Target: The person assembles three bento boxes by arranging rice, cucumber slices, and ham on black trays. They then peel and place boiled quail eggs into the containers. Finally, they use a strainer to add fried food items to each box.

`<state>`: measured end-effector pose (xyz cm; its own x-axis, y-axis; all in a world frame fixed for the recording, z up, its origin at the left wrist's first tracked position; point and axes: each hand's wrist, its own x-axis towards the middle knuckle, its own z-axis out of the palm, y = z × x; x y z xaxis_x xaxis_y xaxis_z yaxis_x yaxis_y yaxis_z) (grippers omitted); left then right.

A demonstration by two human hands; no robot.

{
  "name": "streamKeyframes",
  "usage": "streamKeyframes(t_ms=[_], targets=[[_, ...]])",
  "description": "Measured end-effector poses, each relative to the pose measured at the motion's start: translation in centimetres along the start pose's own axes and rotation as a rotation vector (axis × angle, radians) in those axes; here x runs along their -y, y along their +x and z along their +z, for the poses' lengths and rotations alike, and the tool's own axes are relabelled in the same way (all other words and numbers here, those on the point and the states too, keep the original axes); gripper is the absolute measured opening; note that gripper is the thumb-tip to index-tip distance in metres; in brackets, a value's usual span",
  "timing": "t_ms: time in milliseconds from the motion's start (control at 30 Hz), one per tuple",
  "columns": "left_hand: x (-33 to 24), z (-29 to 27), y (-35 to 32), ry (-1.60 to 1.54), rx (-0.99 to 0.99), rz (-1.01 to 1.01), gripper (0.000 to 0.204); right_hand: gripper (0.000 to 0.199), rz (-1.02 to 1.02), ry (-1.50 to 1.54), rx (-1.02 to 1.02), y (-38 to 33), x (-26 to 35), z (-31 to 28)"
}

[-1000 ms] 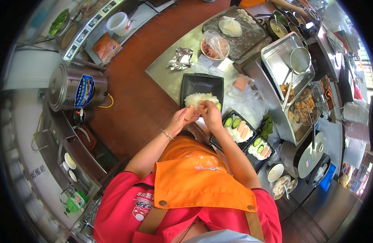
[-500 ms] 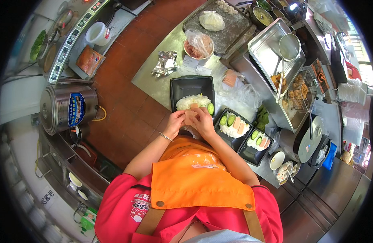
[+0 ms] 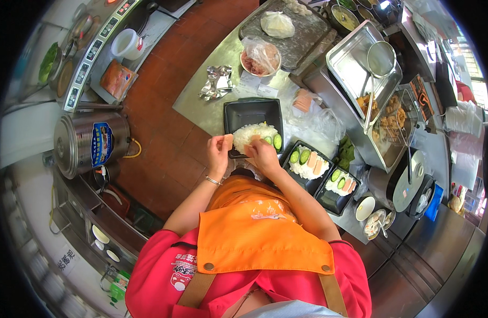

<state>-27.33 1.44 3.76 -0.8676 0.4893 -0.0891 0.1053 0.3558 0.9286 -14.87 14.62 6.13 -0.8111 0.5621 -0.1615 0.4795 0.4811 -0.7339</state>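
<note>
A black food tray (image 3: 244,113) sits in front of me with white rice (image 3: 254,131) and cucumber slices (image 3: 277,141) at its right side. My left hand (image 3: 218,155) pinches a pink ham slice (image 3: 229,141) beside the tray's lower left edge. Over the near edge, my right hand (image 3: 265,158) has its fingers closed on another ham slice (image 3: 249,149), which rests against the rice. To the right are two more black trays, a middle one (image 3: 298,179) and a right one (image 3: 327,200), both with rice, cucumber and ham slices.
Past the tray lie crumpled foil (image 3: 217,83), a bowl of meat (image 3: 260,58) and a dark baking tray (image 3: 307,45). Ham in plastic (image 3: 305,100) lies to its right. A metal pan with a strainer (image 3: 382,59) and fried food (image 3: 391,117) stand farther right. A steel pot (image 3: 90,143) is left.
My hands have moved apart. The left hand went left with one ham slice, while the right hand stays by the rice with another.
</note>
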Motion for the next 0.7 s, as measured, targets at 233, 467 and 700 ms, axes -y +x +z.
streamKeyframes(t_ms=[233,467,700], targets=[[-4.6,-0.2,2.4,-0.321,0.244,-0.173,0.014,0.013,-0.096,-0.313,-0.062,1.9,0.2,0.4],[-10.3,10.2,4.6,-0.206,0.588,0.020,0.011,0.019,0.123,-0.179,-0.220,-5.9,-1.0,-6.1],[-10.8,21.0,8.7,0.473,0.693,0.816,0.024,0.007,0.381,-0.258,-0.653,-21.8,-5.7,-11.1]])
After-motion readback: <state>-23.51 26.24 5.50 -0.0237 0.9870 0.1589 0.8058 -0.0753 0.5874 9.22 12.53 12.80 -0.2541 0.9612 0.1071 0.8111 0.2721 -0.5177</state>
